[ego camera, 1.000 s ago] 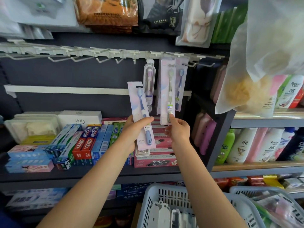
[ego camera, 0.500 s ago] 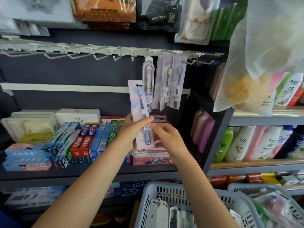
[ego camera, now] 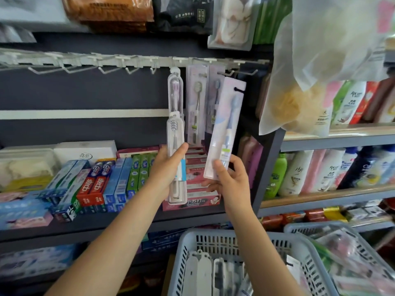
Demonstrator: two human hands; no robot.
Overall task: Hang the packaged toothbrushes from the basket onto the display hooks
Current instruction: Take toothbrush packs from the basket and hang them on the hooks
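A: Head view, hands?
B: Left hand (ego camera: 168,167) grips clear toothbrush case (ego camera: 175,150); right hand (ego camera: 229,181) pinches pink carded toothbrush (ego camera: 225,127), tilted below the hooks (ego camera: 239,71).
A: Basket?
B: Basket (ego camera: 213,238) bottom centre, more packs inside.

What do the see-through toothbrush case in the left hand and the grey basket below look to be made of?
The toothbrush case, gripped by the left hand, looks like clear, glossy hard plastic: the brush shows through and its edges glint. The basket looks like matt grey moulded plastic, judging by its even slotted walls.
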